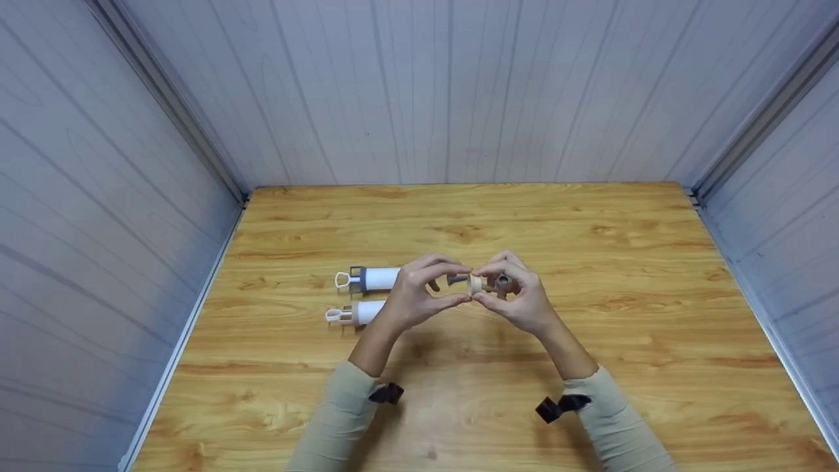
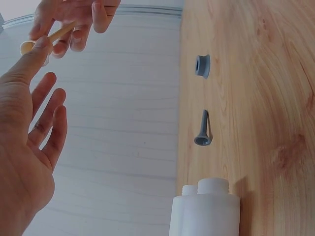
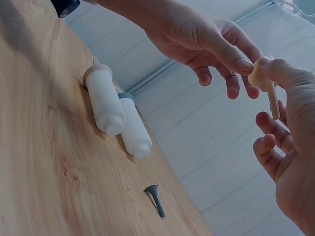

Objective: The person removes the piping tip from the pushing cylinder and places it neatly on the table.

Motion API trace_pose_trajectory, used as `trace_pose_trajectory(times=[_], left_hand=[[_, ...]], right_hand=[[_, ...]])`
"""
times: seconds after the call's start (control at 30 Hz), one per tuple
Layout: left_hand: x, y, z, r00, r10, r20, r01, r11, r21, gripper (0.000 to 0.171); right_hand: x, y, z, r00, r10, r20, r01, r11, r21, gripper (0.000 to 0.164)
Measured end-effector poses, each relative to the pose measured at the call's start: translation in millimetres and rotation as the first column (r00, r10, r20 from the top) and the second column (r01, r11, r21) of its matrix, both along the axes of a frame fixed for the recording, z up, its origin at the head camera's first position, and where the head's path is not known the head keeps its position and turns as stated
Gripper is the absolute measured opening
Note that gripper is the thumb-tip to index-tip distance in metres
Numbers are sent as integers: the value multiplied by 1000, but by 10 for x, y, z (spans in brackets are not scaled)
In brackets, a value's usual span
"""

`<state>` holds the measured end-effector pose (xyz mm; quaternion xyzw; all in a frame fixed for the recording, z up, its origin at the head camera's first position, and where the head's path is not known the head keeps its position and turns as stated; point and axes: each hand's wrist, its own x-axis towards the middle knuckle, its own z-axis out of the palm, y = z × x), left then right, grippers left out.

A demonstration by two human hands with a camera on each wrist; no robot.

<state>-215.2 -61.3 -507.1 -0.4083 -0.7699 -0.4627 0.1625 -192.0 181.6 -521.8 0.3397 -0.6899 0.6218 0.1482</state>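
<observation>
Between my two hands is a beige funnel-shaped nozzle (image 3: 272, 101) with a slim stem and a wide round end. My left hand (image 1: 416, 292) pinches the wide end between thumb and fingertips. From the other side, the thumb and fingertips of my right hand (image 1: 524, 301) pinch the same piece, its stem pointing toward that palm in the left wrist view. Beyond the hands, a dark grey nozzle (image 2: 202, 139) of similar shape lies on the table. Farther along in the left wrist view sits a grey ring-shaped cap (image 2: 203, 66), partly hidden behind my right hand in the head view.
Two white cylinders lie side by side left of my hands, one with a grey collar (image 1: 357, 278) and one with a beige collar (image 3: 93, 73). Pull handles stick out at their left ends. Pale panel walls enclose the wooden table (image 1: 623, 262) at back and sides.
</observation>
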Motion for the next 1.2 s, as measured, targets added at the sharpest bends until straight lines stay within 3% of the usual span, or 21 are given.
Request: trace_pose_trajectory(times=[0.3, 0.5, 0.7, 1.2], left_hand=[[13, 18, 3, 1000, 7, -28, -6, 1000, 14, 35], [8, 31, 2, 999, 21, -36, -21, 1000, 10, 35], [8, 39, 11, 998, 20, -56, -19, 1000, 21, 36], [-4, 24, 7, 999, 22, -49, -21, 1000, 20, 38]], right_hand=[[-2, -1, 3, 1000, -31, 2, 31, 1000, 5, 38], [3, 2, -7, 999, 1, 38, 0, 999, -36, 39], [-7, 13, -10, 1000, 7, 11, -6, 999, -37, 37], [-4, 4, -17, 1000, -15, 17, 15, 1000, -22, 35]])
